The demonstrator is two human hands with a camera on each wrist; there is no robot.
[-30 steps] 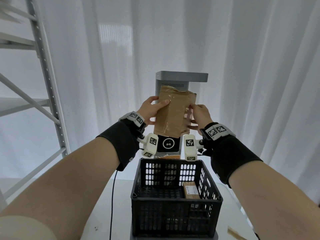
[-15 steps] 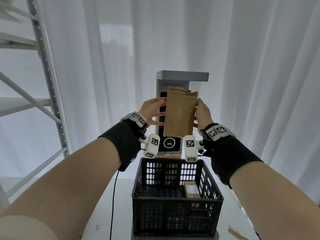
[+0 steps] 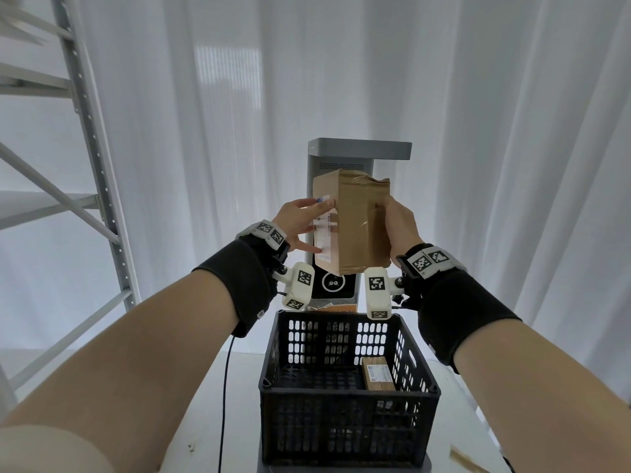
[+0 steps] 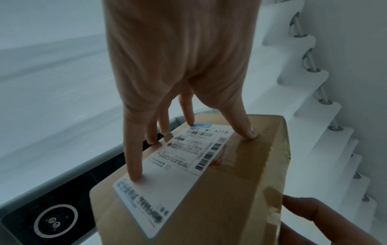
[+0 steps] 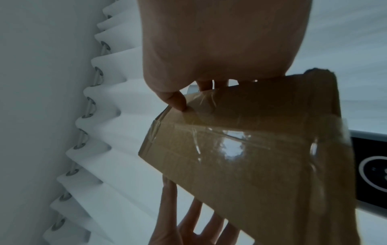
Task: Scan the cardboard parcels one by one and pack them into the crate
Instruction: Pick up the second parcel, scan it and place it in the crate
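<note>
You've got the parcel [image 3: 355, 221] upright in front of the scanner [image 3: 336, 213], above the crate [image 3: 348, 397]. Left hand [image 3: 300, 225] lies flat-fingered on the label [image 4: 178, 159]; right hand [image 3: 399, 223] pinches the far edge. I'd get those fingers off the barcode and face it to the scanner.

Backlit white curtains [image 3: 478, 165] — dim, blurry wrist views, tape [image 5: 230, 145] glare.
</note>
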